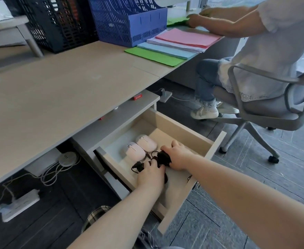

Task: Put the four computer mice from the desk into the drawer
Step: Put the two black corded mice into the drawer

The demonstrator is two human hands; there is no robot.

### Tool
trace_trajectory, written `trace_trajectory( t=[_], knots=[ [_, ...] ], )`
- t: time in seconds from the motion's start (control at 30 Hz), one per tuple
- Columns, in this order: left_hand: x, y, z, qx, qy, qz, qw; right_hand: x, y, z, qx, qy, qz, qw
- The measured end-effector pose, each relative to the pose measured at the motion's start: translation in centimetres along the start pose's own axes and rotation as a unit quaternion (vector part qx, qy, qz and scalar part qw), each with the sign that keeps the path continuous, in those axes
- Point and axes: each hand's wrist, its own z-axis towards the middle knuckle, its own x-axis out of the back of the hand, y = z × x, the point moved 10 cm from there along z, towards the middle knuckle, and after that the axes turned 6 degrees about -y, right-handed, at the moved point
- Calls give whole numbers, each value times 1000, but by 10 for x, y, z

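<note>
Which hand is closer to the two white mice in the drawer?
Left. The left hand lies just below the white mice, by the nearer one. The right hand is off to their right, on a black mouse.

The open drawer (192, 130) holds two pale pink mice, one (146, 142) just behind the other (135, 150), and two black corded mice, one (163, 158) under the right hand (179, 155), one (139, 166) under the left hand (152, 177). The desk (58, 90) carries two file racks, one blue (129, 24), one black (58, 24).
</note>
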Motion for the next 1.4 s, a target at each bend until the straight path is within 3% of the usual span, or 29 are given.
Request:
trace_trajectory(
  t=[0.13,0.23,0.4,0.77,1.07,1.2,1.27,1.33,1.4],
  knots=[
    [-6,-2,3,-17,-48,-17,999,-11,2,6,2,-60,13,998],
    [-5,-4,5,-19,-43,-23,999,-15,3,5,12,-101,67,992],
    [-3,-4,6,-20,-42,-53,998,-2,13,12,8,-59,116,991],
    [4,-12,6,6,-17,-14,1000,0,10,10,0,-39,53,998],
    [62,-24,-8,14,65,-20,998,47,16,-32,-56,87,100,990],
    [92,-20,-22,3,105,-7,994,88,27,-75,-107,273,55,955],
    [106,-20,-29,-8,142,4,990,84,46,-85,-189,274,61,941],
    [122,-23,-38,-16,184,17,983,66,71,-92,-277,232,158,919],
    [137,-31,-46,-15,213,24,977,45,85,-99,-332,202,291,874]
  ],
)
